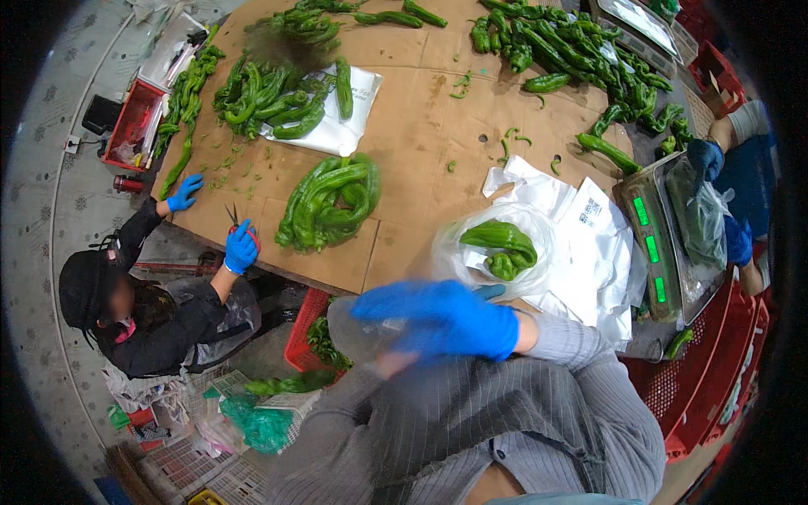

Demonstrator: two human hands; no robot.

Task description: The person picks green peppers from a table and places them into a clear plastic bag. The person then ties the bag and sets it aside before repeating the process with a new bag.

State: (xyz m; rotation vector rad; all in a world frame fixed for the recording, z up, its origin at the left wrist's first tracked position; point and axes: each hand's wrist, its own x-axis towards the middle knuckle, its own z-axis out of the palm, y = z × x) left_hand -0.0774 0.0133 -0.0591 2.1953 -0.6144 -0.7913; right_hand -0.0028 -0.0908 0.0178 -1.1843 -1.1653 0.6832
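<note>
My right hand, in a blue glove, crosses over my left hand in front of my apron. Both are blurred, and the left one is mostly hidden beneath the right. A translucent plastic film shows beside them; I cannot tell which hand, if either, grips it. Just beyond my hands, an open clear plastic bag on the cardboard holds bent green peppers. White printed plastic bags lie to its right. Another bunch of long green peppers rests on the cardboard, ahead and to the left.
Peppers are heaped on the cardboard-covered table at far left and far right. At left a co-worker's gloved hand holds red-handled scissors. Another person's gloved hands handle a bag on a scale. A red crate stands below.
</note>
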